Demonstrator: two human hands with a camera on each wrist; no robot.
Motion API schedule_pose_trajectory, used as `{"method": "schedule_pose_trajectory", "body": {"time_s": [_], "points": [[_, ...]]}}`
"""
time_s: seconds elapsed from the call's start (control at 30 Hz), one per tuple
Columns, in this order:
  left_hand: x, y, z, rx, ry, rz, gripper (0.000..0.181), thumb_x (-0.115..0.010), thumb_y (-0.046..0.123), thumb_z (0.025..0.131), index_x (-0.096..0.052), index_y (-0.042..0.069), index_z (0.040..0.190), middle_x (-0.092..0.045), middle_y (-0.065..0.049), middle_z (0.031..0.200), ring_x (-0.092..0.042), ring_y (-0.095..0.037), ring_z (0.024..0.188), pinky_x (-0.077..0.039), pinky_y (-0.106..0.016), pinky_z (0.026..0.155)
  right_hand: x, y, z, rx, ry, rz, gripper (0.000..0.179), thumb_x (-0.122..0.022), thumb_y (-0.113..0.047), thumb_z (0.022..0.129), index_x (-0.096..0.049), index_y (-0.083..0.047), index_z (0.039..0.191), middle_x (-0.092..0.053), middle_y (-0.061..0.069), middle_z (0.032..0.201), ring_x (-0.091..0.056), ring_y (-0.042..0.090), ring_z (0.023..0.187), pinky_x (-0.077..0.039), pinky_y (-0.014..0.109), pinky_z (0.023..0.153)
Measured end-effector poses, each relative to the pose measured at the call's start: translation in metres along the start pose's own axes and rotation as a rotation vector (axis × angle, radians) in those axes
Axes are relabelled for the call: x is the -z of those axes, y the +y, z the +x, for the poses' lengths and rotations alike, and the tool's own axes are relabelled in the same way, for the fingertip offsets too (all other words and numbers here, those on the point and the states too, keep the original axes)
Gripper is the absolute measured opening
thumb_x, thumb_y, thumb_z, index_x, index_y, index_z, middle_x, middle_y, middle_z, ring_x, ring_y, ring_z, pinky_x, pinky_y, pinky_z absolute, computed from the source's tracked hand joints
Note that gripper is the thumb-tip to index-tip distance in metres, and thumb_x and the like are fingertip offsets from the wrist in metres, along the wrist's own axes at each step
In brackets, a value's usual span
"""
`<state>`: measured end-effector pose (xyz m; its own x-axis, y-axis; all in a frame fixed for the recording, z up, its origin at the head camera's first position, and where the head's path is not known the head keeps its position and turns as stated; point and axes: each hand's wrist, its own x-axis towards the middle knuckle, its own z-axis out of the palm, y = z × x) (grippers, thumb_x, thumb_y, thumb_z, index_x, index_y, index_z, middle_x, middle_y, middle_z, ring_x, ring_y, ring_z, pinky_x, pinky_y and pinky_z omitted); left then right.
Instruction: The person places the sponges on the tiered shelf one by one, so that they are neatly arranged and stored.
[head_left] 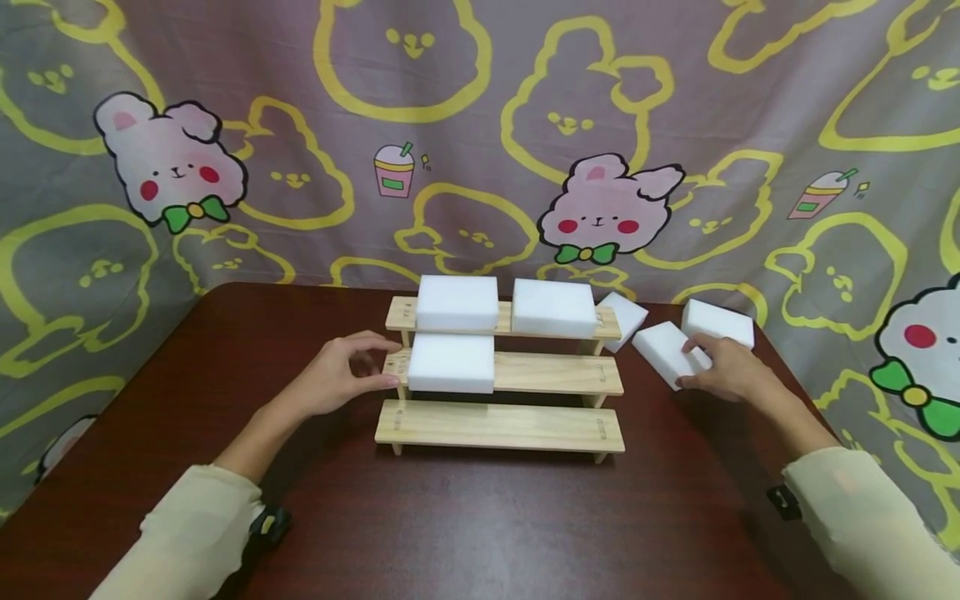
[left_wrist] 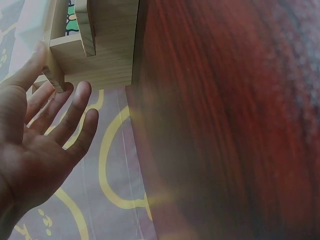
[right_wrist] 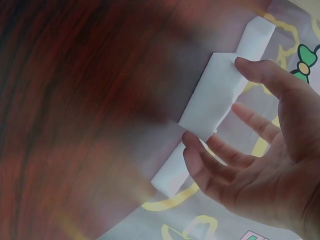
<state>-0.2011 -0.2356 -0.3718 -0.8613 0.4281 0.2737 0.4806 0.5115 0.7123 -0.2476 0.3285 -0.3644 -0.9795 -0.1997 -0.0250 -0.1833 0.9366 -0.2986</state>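
Observation:
My right hand (head_left: 726,368) reaches over a white foam block (head_left: 667,350) at the right of the table. In the right wrist view its thumb is at one end of that block (right_wrist: 210,95) and its fingertips at the other, gripping it. My left hand (head_left: 333,375) is at the left end of a three-step wooden rack (head_left: 498,425), its thumb and fingers loosely bent about the end of the middle step. The left wrist view has the thumb at the plank's edge (left_wrist: 55,75), the other fingers spread below. A white block (head_left: 452,363) lies on that step beside the hand.
Two white blocks, one left (head_left: 457,302) and one right (head_left: 553,307), lie on the top step. Another block (head_left: 624,317) is behind the rack's right end, and one more (head_left: 717,323) lies beyond my right hand. A patterned curtain (head_left: 465,167) hangs behind the dark table (head_left: 480,525).

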Motion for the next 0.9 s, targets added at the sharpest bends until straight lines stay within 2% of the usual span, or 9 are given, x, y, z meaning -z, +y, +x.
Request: {"method": "schedule_pose_trajectory", "body": {"time_s": [0.13,0.37,0.67,0.9], "points": [[0.001,0.001,0.0,0.007,-0.006,0.0,0.039,-0.083,0.008,0.089,-0.071,-0.002,0.125,-0.069,-0.015,0.119,-0.065,-0.015,0.08,-0.054,-0.028,0.07,0.002,0.003,-0.001,0.001,-0.003,0.039,0.063,-0.088,-0.024,0.077,-0.056,0.006,0.122,-0.062,0.025,0.093,-0.058,0.035,0.079,-0.044,0.039,0.067],[0.001,0.002,0.001,0.017,-0.009,0.001,0.04,-0.083,0.008,0.088,-0.071,-0.002,0.125,-0.069,-0.015,0.119,-0.065,-0.015,0.08,-0.054,-0.029,0.071,0.013,0.007,-0.006,0.036,0.024,0.075,0.069,-0.088,-0.021,0.077,-0.055,0.005,0.132,-0.061,0.037,0.117,-0.066,0.038,0.091,-0.048,0.039,0.072],[0.003,0.003,0.0,0.019,-0.01,0.011,0.04,-0.084,0.008,0.088,-0.071,-0.002,0.125,-0.069,-0.015,0.118,-0.065,-0.015,0.08,-0.053,-0.029,0.07,0.022,0.004,-0.011,0.076,0.039,0.098,0.074,-0.088,-0.019,0.077,-0.051,0.003,0.139,-0.058,0.04,0.122,-0.071,0.029,0.083,-0.048,0.039,0.072],[0.002,0.003,0.001,0.014,-0.013,0.017,0.04,-0.084,0.008,0.088,-0.071,-0.002,0.125,-0.07,-0.014,0.119,-0.065,-0.015,0.08,-0.054,-0.028,0.07,0.027,-0.002,-0.016,0.048,0.032,0.131,0.075,-0.086,-0.016,0.08,-0.048,0.008,0.139,-0.055,0.039,0.121,-0.066,0.042,0.094,-0.05,0.039,0.071]]}}
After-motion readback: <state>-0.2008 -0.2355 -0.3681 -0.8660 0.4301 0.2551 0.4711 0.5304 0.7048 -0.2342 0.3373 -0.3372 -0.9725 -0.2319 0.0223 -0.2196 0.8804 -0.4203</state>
